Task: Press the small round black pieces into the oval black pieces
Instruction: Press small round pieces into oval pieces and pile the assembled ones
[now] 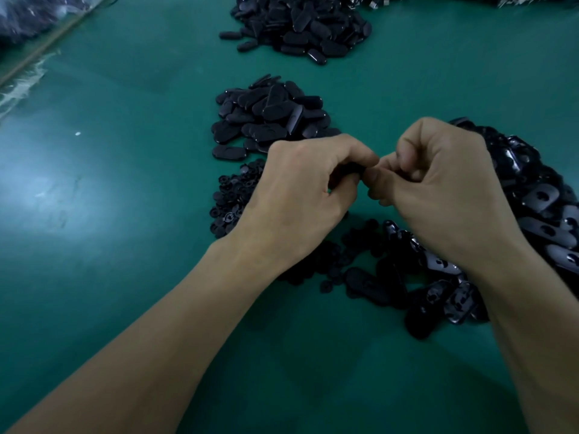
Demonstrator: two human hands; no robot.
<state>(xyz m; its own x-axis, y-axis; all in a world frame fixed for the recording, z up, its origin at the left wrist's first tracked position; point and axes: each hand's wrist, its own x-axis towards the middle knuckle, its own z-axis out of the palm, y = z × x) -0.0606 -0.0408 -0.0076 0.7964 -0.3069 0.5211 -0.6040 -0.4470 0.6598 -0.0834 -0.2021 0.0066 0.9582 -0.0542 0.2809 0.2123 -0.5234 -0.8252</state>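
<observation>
My left hand [300,189] and my right hand [438,183] meet fingertip to fingertip above the green table. Between them they pinch a black oval piece [344,173], mostly hidden by the curled fingers. Whether a small round piece sits in it I cannot tell. A heap of small round black pieces [232,202] lies just left of my left hand. A large heap of glossy oval pieces [539,202] with holes lies under and right of my right hand.
A pile of matte oval pieces [269,117] lies just beyond my hands, and a bigger pile [300,26] sits at the far edge. Loose round and oval pieces [369,277] are scattered below my wrists. A plastic bag [31,20] lies at the top left on the green mat [109,198].
</observation>
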